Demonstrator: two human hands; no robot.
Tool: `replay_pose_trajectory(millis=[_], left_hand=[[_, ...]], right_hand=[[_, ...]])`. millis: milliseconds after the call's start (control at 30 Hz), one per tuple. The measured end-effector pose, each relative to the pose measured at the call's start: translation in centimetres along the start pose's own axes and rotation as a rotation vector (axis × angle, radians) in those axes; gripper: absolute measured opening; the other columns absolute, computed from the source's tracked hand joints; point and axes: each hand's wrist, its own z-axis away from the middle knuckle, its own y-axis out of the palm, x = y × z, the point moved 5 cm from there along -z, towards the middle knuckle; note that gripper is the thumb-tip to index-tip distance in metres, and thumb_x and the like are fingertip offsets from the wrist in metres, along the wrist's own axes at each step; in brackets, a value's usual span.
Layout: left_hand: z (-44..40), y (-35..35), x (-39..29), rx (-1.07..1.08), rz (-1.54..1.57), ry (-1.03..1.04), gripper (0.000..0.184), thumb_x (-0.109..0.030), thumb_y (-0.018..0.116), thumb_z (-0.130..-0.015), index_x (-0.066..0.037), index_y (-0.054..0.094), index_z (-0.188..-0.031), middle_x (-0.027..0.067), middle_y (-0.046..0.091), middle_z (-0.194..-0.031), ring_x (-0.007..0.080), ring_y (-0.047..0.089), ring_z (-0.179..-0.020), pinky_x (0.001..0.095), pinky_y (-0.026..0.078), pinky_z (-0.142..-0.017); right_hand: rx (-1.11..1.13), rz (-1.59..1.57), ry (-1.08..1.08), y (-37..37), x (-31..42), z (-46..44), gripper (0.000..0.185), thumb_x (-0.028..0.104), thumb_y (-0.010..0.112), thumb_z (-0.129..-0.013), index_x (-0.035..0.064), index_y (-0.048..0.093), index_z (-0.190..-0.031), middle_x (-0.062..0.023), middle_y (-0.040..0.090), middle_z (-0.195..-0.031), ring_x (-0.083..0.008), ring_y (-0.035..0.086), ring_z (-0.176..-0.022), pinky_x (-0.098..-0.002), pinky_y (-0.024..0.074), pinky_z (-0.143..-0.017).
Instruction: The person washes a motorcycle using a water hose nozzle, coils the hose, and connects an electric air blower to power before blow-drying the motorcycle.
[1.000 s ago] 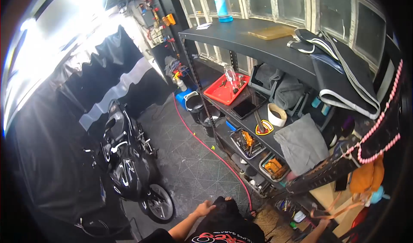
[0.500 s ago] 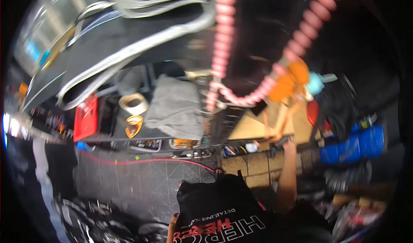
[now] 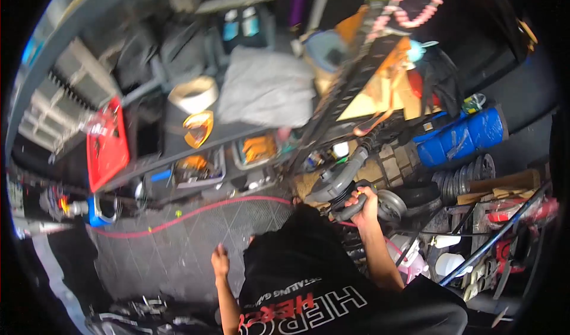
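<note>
Grey blower, one of its kind in view, is in the right hand, whose fingers are wrapped around its handle; it is in front of the body, just to the right of the black shirt, with its one tapering nozzle slanting up and away to the right. One left hand is over the dark floor, well apart from the blower, and I cannot tell how wide its fingers are spread. One pinkish-red hose curves across that floor. On the shelf ahead are one red tray, one pale roll, one yellow-edged badge just in front of it, and one grey towel to its right. Beyond the towel stand two small bottles with blue on them, side by side. Lower down, two bins sit next to each other, both with orange items inside. One string of pink beads hangs at the upper right, forming a loop. Farther right lies one blue drum, near a set of grey wheel rims, too blurred and overlapped to count.
</note>
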Motion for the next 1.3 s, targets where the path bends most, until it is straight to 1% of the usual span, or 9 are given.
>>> replay_pose_trajectory(millis=[167, 267, 433, 567, 667, 967, 1100, 1167, 1300], left_hand=[[5.5, 1.2, -11.0, 0.421, -0.011, 0.163, 0.055, -0.049, 0.053, -0.104, 0.001, 0.072, -0.113, 0.0128, 0.076, -0.100, 0.0185, 0.069, -0.087, 0.0346, 0.054, -0.081], [8.8, -1.0, -12.8, 0.457, 0.002, 0.124, 0.062, -0.057, 0.049, -0.103, 0.000, 0.071, -0.113, 0.0239, 0.073, -0.105, 0.0391, 0.066, -0.112, 0.0463, 0.050, -0.097], [13.3, -12.1, -6.8, 0.167, -0.180, -0.078, 0.059, -0.058, 0.061, -0.094, -0.001, 0.076, -0.097, 0.0220, 0.074, -0.091, 0.0419, 0.072, -0.094, 0.0494, 0.055, -0.085], [14.7, -21.4, -3.5, -0.018, 0.044, -0.295, 0.056, -0.053, 0.064, -0.096, 0.001, 0.076, -0.093, 0.0170, 0.075, -0.081, 0.0286, 0.075, -0.071, 0.0397, 0.057, -0.071], [14.3, -28.9, -0.2, -0.386, 1.109, -0.047, 0.049, -0.040, 0.053, -0.106, 0.002, 0.064, -0.131, 0.0142, 0.074, -0.115, 0.0191, 0.074, -0.084, 0.0278, 0.053, -0.064], [16.0, -46.5, 22.1, -1.329, 1.318, -0.066, 0.066, -0.058, 0.037, -0.107, -0.001, 0.062, -0.130, 0.0127, 0.068, -0.123, 0.0195, 0.066, -0.106, 0.0335, 0.054, -0.085], [9.4, -54.6, 25.2, -1.210, 1.422, -0.052, 0.089, -0.072, 0.020, -0.103, 0.000, 0.049, -0.146, 0.0205, 0.060, -0.140, 0.0305, 0.054, -0.131, 0.0435, 0.039, -0.111], [5.0, -56.4, 24.9, -1.193, 1.195, -0.207, 0.089, -0.076, 0.029, -0.100, -0.001, 0.051, -0.143, 0.0200, 0.060, -0.134, 0.0286, 0.058, -0.121, 0.0437, 0.044, -0.105], [1.6, -64.2, 20.0, -0.298, 1.314, 0.056, 0.088, -0.073, 0.021, -0.102, 0.001, 0.070, -0.101, 0.0135, 0.070, -0.080, 0.0234, 0.067, -0.074, 0.0374, 0.053, -0.080]], right_hand=[[-0.060, -0.094, 0.385, 3.7, -14.3, 4.7, 0.018, 0.020, 0.063, -0.086, 0.0113, 0.048, -0.084, -0.0009, 0.048, -0.067, -0.0131, 0.050, -0.057, -0.0328, 0.0459, -0.061], [-0.074, 0.034, 0.604, 5.5, -23.8, 8.0, 0.026, 0.035, 0.058, -0.096, 0.0120, 0.049, -0.088, -0.0016, 0.048, -0.065, -0.0148, 0.051, -0.056, -0.0343, 0.0470, -0.061], [-0.015, 0.438, 0.808, 8.4, -38.3, 13.4, 0.040, 0.051, 0.063, -0.096, 0.0154, 0.046, -0.095, -0.0040, 0.050, -0.067, -0.0172, 0.053, -0.059, -0.0370, 0.0487, -0.063], [0.157, 0.846, 1.020, 11.3, -49.5, 18.3, 0.055, 0.061, 0.066, -0.092, 0.0109, 0.047, -0.103, -0.0072, 0.052, -0.078, -0.0209, 0.056, -0.067, -0.0406, 0.0537, -0.069], [0.294, 0.993, 1.188, 13.9, -57.4, 23.2, 0.063, 0.066, 0.068, -0.088, 0.0056, 0.052, -0.097, -0.0094, 0.053, -0.079, -0.0257, 0.060, -0.070, -0.0420, 0.0530, -0.067], [0.573, 1.496, 1.412, 26.1, -83.9, 34.9, 0.054, 0.064, 0.067, -0.086, 0.0148, 0.049, -0.073, -0.0037, 0.050, -0.062, -0.0219, 0.051, -0.052, -0.0389, 0.0457, -0.053], [0.712, 1.361, 1.510, 36.8, -91.8, 43.4, 0.049, 0.060, 0.069, -0.085, 0.0132, 0.056, -0.081, -0.0038, 0.053, -0.064, -0.0213, 0.051, -0.050, -0.0385, 0.0447, -0.053], [0.771, 1.322, 1.500, 41.9, -95.8, 47.2, 0.046, 0.058, 0.068, -0.086, 0.0135, 0.057, -0.083, -0.0025, 0.054, -0.066, -0.0200, 0.051, -0.050, -0.0375, 0.0445, -0.053], [1.074, 1.189, 1.449, 49.0, -106.7, 51.8, 0.046, 0.059, 0.056, -0.093, 0.0142, 0.056, -0.082, 0.0003, 0.052, -0.064, -0.0183, 0.049, -0.048, -0.0351, 0.0437, -0.052]])
